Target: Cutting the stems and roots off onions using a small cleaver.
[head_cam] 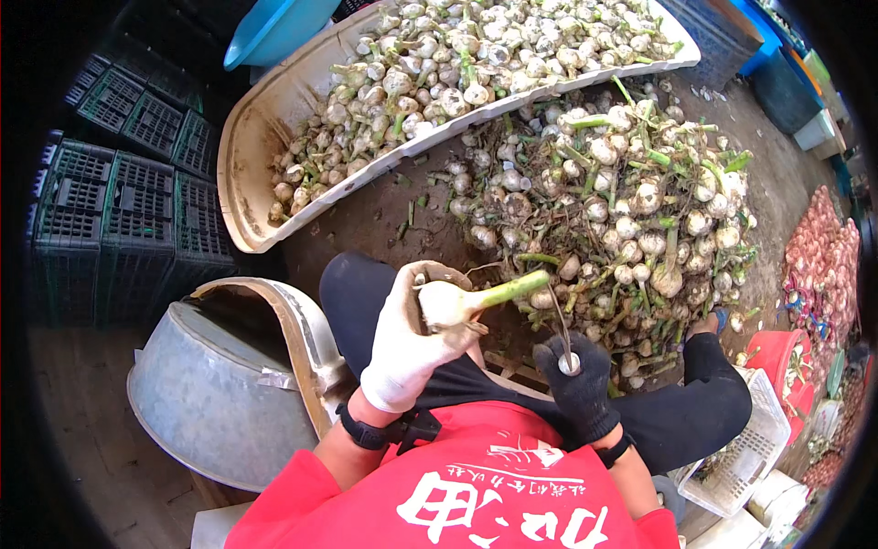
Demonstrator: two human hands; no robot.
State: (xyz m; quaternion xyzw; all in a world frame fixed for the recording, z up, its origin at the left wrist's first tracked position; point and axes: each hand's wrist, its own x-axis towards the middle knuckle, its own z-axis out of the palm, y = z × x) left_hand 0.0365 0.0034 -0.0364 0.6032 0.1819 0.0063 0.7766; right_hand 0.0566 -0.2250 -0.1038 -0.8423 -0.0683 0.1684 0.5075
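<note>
My left hand (405, 346), in a white glove with a dirt-stained palm, grips a garlic bulb (442, 303) over my lap. The bulb's thick green stem (514, 288) points right. In a black glove, my right hand (582, 391) is closed around a tool with a pale round handle end and a thin, slightly curved metal blade (561, 317). That blade rises from the fist, its tip close to the stem's end; whether they touch I cannot tell. Beyond both hands, a heap of garlic bulbs (645, 199) with stems and soil lies on the floor.
A long pale trough (240, 199) full of trimmed garlic stands beyond the heap. At left are a metal tub (212, 391) and stacked dark crates (137, 206). On the right sit a white plastic basket (768, 425), a red container (772, 350) and red net sacks (823, 261).
</note>
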